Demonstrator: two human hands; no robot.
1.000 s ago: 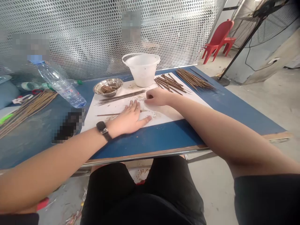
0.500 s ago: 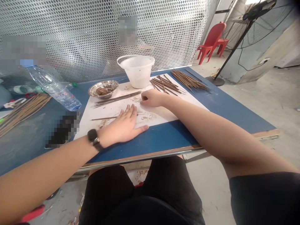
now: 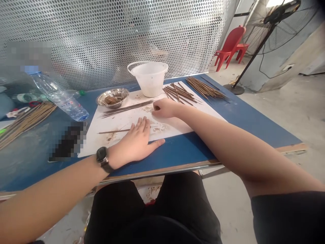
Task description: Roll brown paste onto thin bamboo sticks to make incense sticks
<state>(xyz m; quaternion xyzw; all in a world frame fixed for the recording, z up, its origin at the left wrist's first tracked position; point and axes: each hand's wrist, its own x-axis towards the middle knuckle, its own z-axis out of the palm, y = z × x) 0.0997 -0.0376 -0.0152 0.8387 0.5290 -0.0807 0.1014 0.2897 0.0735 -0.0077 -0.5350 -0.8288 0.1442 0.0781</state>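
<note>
My left hand (image 3: 137, 139) lies flat with its fingers apart, pressing on a brown-coated incense stick (image 3: 114, 130) on a white sheet (image 3: 122, 121). The stick's thin end shows past my fingers. My right hand (image 3: 164, 107) is curled closed over the sheet; its fingertips are hidden, and what they hold cannot be made out. Close to it lie thin bare sticks (image 3: 127, 108). Beyond it are several coated incense sticks (image 3: 179, 91) on the sheet's far right. A metal bowl (image 3: 99, 100) holds brown lumps of paste (image 3: 113, 99).
A white bucket (image 3: 151, 79) stands at the sheet's back edge. More incense sticks (image 3: 205, 88) lie on the blue table (image 3: 254, 125). Leftward are a leaning water bottle (image 3: 66, 101), a blurred dark object (image 3: 68, 142) and a stick bundle (image 3: 27, 120). Perforated metal (image 3: 101, 44) rises behind.
My left hand has slid slightly forward and to the right over the incense stick. My right hand stays curled in nearly the same place. The view has shifted a little.
</note>
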